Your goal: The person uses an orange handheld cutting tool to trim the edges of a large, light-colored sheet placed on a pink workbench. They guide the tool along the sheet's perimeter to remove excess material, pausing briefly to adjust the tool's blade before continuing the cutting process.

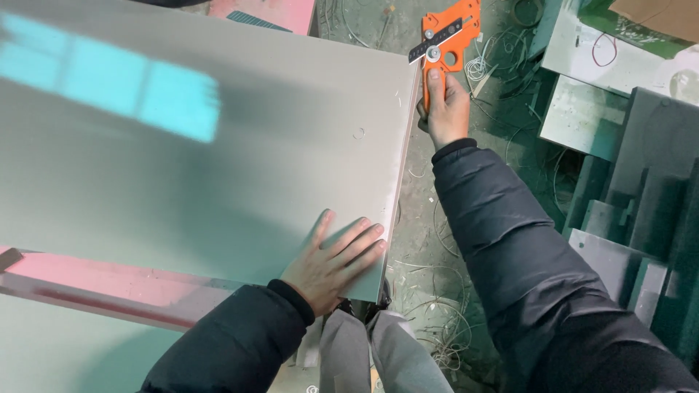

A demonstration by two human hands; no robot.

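Sheet panel (182, 145) — grey, flat across pink bench (87, 280) | left hand (335, 262) at 6 o'clock, splayed flat (pinning it) | right hand (445, 109) at 1 o'clock, fist closed around orange cutter (448, 36) riding panel edge.

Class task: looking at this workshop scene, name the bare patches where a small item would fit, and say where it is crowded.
The large grey flat panel is bare from the left hand up to its far edge. Crowded: the floor strip with loose wire offcuts beside the right hand, which grips an orange cutting tool, and the stacked grey offcut sheets at right.
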